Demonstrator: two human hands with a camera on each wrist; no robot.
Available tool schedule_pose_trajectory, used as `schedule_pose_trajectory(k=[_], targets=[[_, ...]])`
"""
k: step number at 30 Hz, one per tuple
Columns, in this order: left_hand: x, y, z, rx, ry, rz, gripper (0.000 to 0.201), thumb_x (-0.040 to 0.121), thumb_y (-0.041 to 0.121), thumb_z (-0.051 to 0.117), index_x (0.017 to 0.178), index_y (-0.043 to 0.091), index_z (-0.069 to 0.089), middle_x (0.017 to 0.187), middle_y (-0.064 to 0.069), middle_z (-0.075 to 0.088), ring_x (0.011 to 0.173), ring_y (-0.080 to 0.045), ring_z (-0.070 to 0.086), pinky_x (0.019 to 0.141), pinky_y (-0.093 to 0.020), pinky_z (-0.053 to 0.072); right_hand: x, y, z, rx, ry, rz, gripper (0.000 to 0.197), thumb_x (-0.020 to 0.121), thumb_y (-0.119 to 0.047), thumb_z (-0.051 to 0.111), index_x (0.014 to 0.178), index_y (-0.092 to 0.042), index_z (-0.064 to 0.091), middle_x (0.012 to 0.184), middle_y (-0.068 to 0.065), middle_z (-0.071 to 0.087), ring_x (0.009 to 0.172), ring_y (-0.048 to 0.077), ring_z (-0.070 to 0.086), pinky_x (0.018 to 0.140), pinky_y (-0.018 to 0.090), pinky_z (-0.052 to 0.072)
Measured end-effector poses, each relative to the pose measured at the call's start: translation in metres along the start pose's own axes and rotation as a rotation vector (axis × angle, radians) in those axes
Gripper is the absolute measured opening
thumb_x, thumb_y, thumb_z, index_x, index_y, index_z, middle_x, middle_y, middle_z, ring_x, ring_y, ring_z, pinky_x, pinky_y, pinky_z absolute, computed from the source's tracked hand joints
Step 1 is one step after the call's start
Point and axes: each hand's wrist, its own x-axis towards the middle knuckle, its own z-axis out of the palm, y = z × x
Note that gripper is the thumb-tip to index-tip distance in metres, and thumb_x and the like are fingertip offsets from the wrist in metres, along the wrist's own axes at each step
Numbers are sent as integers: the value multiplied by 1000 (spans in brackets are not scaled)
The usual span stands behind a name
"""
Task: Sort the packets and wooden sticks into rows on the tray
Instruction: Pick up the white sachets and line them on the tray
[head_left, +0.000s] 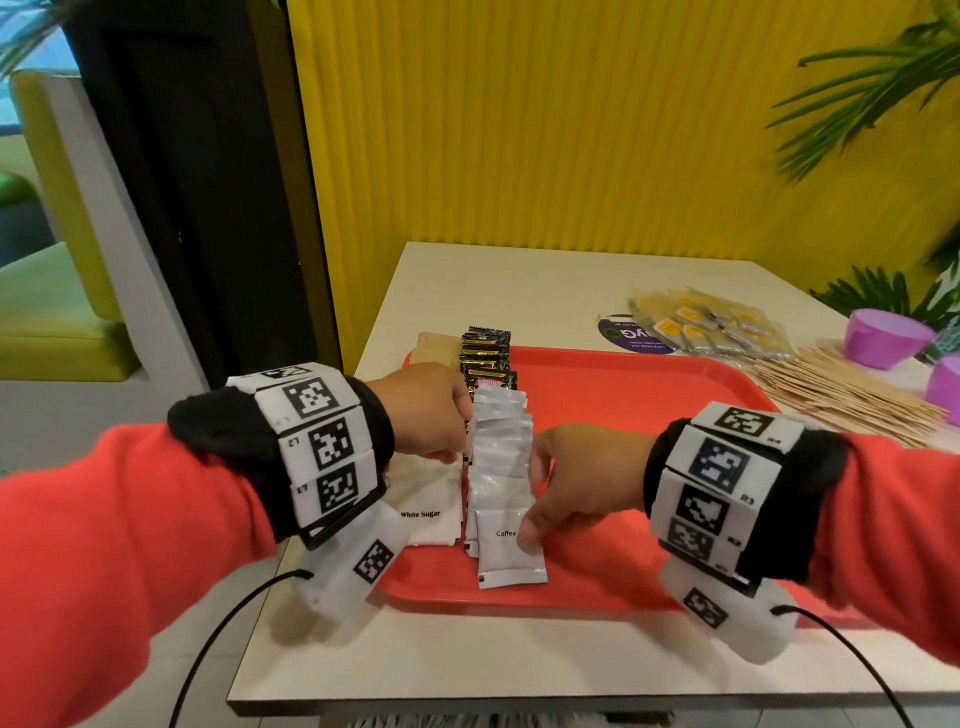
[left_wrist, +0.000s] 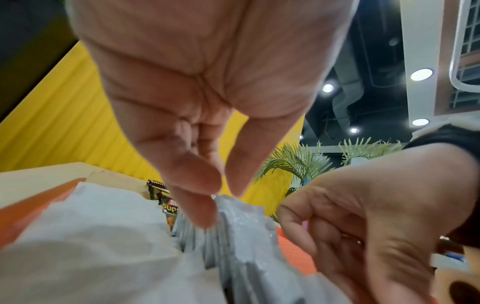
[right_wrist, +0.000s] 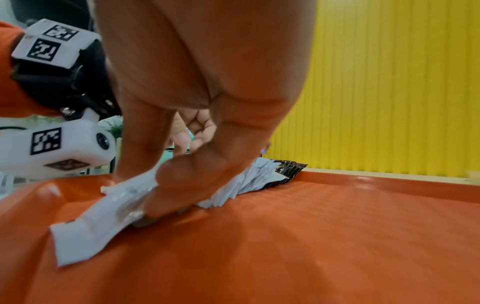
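Observation:
A red tray (head_left: 649, 395) holds an overlapping row of white coffee packets (head_left: 501, 452), with black Kopiko packets (head_left: 485, 353) continuing it at the far end. White Sugar packets (head_left: 431, 499) lie to the row's left. My left hand (head_left: 462, 421) pinches the upper edges of the coffee packets (left_wrist: 246, 236) between thumb and finger (left_wrist: 221, 203). My right hand (head_left: 530, 514) is at the row's near end; its thumb and a finger pinch the nearest coffee packet (right_wrist: 85, 232), which lies flat on the tray (right_wrist: 311, 246). Wooden sticks (head_left: 852, 395) lie off the tray at right.
A pile of yellow-labelled clear packets (head_left: 711, 327) sits on the cream table behind the tray's right side. Two purple cups (head_left: 883, 338) stand at the far right beside green plants. A yellow ribbed wall backs the table. The tray's right half is bare.

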Motion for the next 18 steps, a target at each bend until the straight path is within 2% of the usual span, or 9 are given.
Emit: schedule_pose_trajectory(k=[2, 4, 6, 8, 10, 12, 13, 14, 18], targets=[[2, 1, 0, -128, 93, -23, 13, 92, 9, 52, 92, 20, 46, 89, -2, 51, 75, -14, 55, 67, -22, 52, 4, 3, -6, 88, 99, 0, 25, 77, -20, 74, 88, -6, 56, 71, 8, 58, 56, 16, 51, 54, 24, 43], [5, 2, 2, -366, 158, -61, 4, 97, 17, 46, 98, 20, 47, 89, -2, 47, 81, -14, 49, 83, -30, 43, 9, 5, -12, 269, 227, 34, 19, 86, -21, 64, 81, -9, 50, 69, 8, 53, 58, 17, 49, 60, 28, 43], [5, 5, 4, -660, 126, -102, 31, 98, 25, 44, 128, 16, 45, 117, -7, 51, 109, -19, 48, 100, -33, 34, 15, 4, -16, 588, 280, 104, 24, 91, -32, 56, 87, -9, 51, 79, 9, 48, 67, 18, 45, 66, 29, 40], [9, 7, 9, -841, 90, -117, 58, 98, 36, 43, 148, 16, 21, 151, -7, 29, 139, -22, 27, 113, -37, 22, 18, 2, -16, 947, 250, 165, 42, 92, -44, 51, 117, -9, 50, 95, 8, 46, 70, 15, 41, 64, 26, 38], [13, 9, 12, -933, 67, -115, 57, 97, 43, 41, 146, 18, 25, 147, -4, 38, 135, -16, 35, 108, -32, 30, 20, -1, -16, 1145, 197, 156, 65, 91, -52, 46, 140, -12, 33, 123, 10, 43, 74, 15, 40, 62, 28, 37], [16, 14, 14, -946, 39, -117, 31, 99, 43, 33, 120, 26, 48, 90, 4, 70, 83, -1, 65, 68, -15, 50, 23, -3, -16, 1242, 147, 136, 68, 91, -56, 40, 143, -15, 30, 145, 12, 36, 99, 21, 53, 81, 32, 46], [14, 17, 15, -964, 14, -97, 26, 100, 44, 31, 99, 28, 51, 60, 7, 67, 55, 1, 63, 47, -12, 48, 23, -5, -17, 1267, 116, 129, 67, 92, -58, 37, 142, -13, 32, 149, 12, 34, 120, 27, 50, 98, 35, 43], [15, 19, 16, -977, -3, -84, 31, 99, 46, 30, 87, 25, 50, 50, 7, 63, 44, -1, 60, 39, -12, 45, 26, -4, -16, 1282, 80, 119, 69, 93, -58, 34, 142, -10, 34, 148, 10, 38, 131, 29, 43, 106, 37, 38], [20, 20, 16, -1056, -74, -102, 44, 96, 52, 36, 121, 18, 49, 101, -10, 64, 76, -21, 63, 65, -30, 52, 26, -12, -15, 1267, -2, 79, 55, 93, -60, 30, 122, -17, 49, 112, 6, 55, 94, 20, 56, 70, 32, 47]])
